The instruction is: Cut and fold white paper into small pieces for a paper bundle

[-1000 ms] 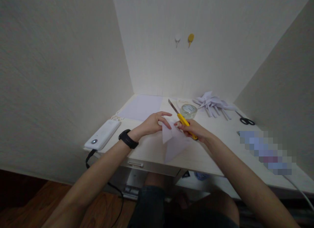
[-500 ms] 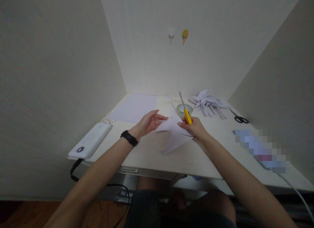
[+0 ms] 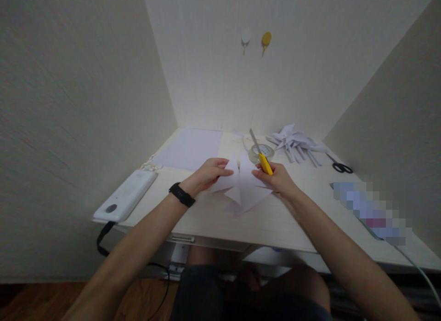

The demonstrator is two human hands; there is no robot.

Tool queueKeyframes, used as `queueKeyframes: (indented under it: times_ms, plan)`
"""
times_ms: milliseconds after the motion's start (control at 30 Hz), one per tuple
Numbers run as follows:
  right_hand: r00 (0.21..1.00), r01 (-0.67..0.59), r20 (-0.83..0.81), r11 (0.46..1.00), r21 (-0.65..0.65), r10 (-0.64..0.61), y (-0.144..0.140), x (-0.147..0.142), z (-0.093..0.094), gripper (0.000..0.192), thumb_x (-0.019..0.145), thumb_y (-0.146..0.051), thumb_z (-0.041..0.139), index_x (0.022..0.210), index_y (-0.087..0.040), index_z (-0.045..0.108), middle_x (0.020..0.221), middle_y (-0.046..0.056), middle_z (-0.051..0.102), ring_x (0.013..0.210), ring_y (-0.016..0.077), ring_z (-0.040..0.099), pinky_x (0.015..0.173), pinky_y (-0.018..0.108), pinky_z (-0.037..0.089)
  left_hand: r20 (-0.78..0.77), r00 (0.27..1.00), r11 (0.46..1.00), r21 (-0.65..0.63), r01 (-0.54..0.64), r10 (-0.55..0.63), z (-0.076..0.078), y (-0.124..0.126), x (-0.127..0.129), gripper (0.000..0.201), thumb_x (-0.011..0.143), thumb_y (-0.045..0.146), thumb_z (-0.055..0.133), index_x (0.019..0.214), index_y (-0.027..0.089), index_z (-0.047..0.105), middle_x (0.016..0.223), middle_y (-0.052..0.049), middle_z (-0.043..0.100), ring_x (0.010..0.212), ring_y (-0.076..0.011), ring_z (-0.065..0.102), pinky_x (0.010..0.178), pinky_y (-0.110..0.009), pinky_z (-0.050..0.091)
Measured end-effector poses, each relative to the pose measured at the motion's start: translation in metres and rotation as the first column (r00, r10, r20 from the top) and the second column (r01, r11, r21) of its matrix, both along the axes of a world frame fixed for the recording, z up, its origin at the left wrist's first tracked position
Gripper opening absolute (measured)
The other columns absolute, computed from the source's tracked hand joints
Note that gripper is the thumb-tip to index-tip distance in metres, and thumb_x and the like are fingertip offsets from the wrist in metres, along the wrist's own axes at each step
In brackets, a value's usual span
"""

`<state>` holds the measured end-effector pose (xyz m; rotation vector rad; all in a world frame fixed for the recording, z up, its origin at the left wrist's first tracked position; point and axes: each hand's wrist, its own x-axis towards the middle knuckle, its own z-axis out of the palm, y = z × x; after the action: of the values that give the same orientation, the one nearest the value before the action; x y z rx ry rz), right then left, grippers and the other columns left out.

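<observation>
Over the middle of the desk, a white sheet of paper [image 3: 248,192] with cuts running in from its edges is held up between both hands. My left hand [image 3: 214,170], with a black band on its wrist, pinches the left flap of the paper between thumb and fingers. The right edge is pinched by my right hand [image 3: 272,176], which also grips a yellow utility knife [image 3: 265,163]. The knife's blade is extended and points up and away, in front of a roll of clear tape [image 3: 255,154].
White paper pinwheels [image 3: 292,139] lie in a pile at the back right, beside black-handled scissors [image 3: 341,167]. A large white sheet [image 3: 193,146] lies at the back left. On the left edge rests a white device [image 3: 127,194]; a blurred-out object [image 3: 367,210] is at right.
My left hand has closed its thumb and fingers on the paper's left flap. The paper has opened out flatter between the hands. My right hand still holds paper and knife.
</observation>
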<state>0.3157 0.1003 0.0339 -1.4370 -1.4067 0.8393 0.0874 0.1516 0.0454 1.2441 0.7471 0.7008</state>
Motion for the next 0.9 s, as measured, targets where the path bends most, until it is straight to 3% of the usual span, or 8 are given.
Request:
queueKeyframes:
  times_ms: [200, 367, 533, 600, 700, 767, 833, 900]
  plan:
    - [0.988, -0.141, -0.068, 0.988, -0.068, 0.137, -0.004, 0.0, 0.003, 0.044, 0.054, -0.05, 0.083, 0.075, -0.014, 0.067, 0.066, 0.001, 0.06, 0.059, 0.0139, 0.051, 0.054, 0.027, 0.038, -0.021, 0.978, 0.978, 0.034, -0.208, 0.208, -0.004, 0.008, -0.001, 0.026, 0.07, 0.015, 0.075, 0.095, 0.014, 0.07, 0.086, -0.007, 0.074, 0.068, -0.0154, 0.065, 0.068, -0.029, 0.051]
    - [0.999, -0.007, -0.043, 1.0, -0.022, 0.006, -0.001, 0.001, -0.007, 0.041, 0.055, -0.047, 0.081, 0.074, -0.014, 0.067, 0.06, -0.001, 0.057, 0.053, 0.0126, 0.047, 0.048, 0.025, 0.033, -0.025, 0.962, 0.959, 0.078, -0.271, 0.273, -0.004, 0.014, -0.005, 0.034, 0.073, 0.027, 0.077, 0.104, 0.014, 0.07, 0.093, -0.009, 0.073, 0.074, -0.0172, 0.064, 0.069, -0.03, 0.053]
    - [0.989, 0.146, -0.027, 0.982, 0.119, -0.144, 0.001, 0.0, -0.012, 0.034, 0.063, -0.048, 0.074, 0.066, -0.017, 0.06, 0.05, -0.004, 0.048, 0.046, 0.0114, 0.042, 0.045, 0.025, 0.032, 0.164, 0.974, 0.983, -0.127, -0.135, 0.155, 0.003, 0.01, -0.012, 0.07, 0.071, 0.066, 0.072, 0.113, 0.011, 0.062, 0.101, -0.018, 0.07, 0.087, -0.0268, 0.068, 0.078, -0.043, 0.056]
    - [0.978, 0.205, -0.012, 0.963, 0.174, -0.206, 0.001, 0.0, -0.013, 0.033, 0.066, -0.048, 0.072, 0.066, -0.018, 0.059, 0.049, -0.004, 0.048, 0.045, 0.0121, 0.044, 0.044, 0.026, 0.034, 0.184, 0.979, 0.99, -0.127, -0.064, 0.087, 0.001, 0.007, -0.011, 0.075, 0.067, 0.069, 0.074, 0.114, 0.012, 0.06, 0.107, -0.02, 0.069, 0.093, -0.0286, 0.068, 0.083, -0.045, 0.055]
    - [0.971, 0.241, -0.052, 0.953, 0.184, -0.235, 0.002, -0.003, -0.013, 0.034, 0.067, -0.049, 0.072, 0.068, -0.017, 0.06, 0.051, -0.003, 0.051, 0.044, 0.0132, 0.047, 0.043, 0.027, 0.038, 0.117, 0.993, 0.997, 0.081, -0.007, -0.002, -0.007, 0.002, -0.003, 0.075, 0.058, 0.05, 0.088, 0.118, 0.016, 0.059, 0.119, -0.018, 0.066, 0.102, -0.0274, 0.066, 0.088, -0.041, 0.053]
    - [0.971, 0.225, -0.117, 0.96, 0.165, -0.208, 0.002, -0.005, -0.012, 0.038, 0.066, -0.053, 0.073, 0.07, -0.017, 0.061, 0.053, -0.002, 0.053, 0.044, 0.0132, 0.048, 0.042, 0.027, 0.04, 0.06, 0.998, 0.97, 0.242, 0.017, -0.033, -0.012, -0.001, 0.005, 0.077, 0.053, 0.039, 0.092, 0.119, 0.015, 0.059, 0.119, -0.017, 0.067, 0.102, -0.027, 0.066, 0.088, -0.038, 0.052]
    - [0.97, 0.203, -0.167, 0.966, 0.157, -0.177, 0.001, -0.007, -0.01, 0.043, 0.064, -0.056, 0.074, 0.073, -0.016, 0.061, 0.056, -0.001, 0.056, 0.046, 0.0129, 0.049, 0.042, 0.027, 0.042, -0.017, 1.0, 0.915, 0.403, -0.011, 0.019, -0.016, -0.001, 0.011, 0.063, 0.061, 0.037, 0.087, 0.114, 0.014, 0.062, 0.114, -0.015, 0.069, 0.099, -0.0261, 0.066, 0.085, -0.037, 0.052]
    - [0.968, 0.187, -0.2, 0.97, 0.157, -0.154, -0.001, -0.009, -0.008, 0.047, 0.063, -0.059, 0.075, 0.077, -0.016, 0.062, 0.057, -0.001, 0.056, 0.045, 0.0121, 0.049, 0.042, 0.027, 0.043, -0.118, 0.978, 0.833, 0.548, -0.079, 0.171, -0.018, 0.0, 0.014, 0.036, 0.076, 0.04, 0.073, 0.1, 0.013, 0.067, 0.102, -0.012, 0.072, 0.091, -0.0246, 0.066, 0.081, -0.036, 0.053]
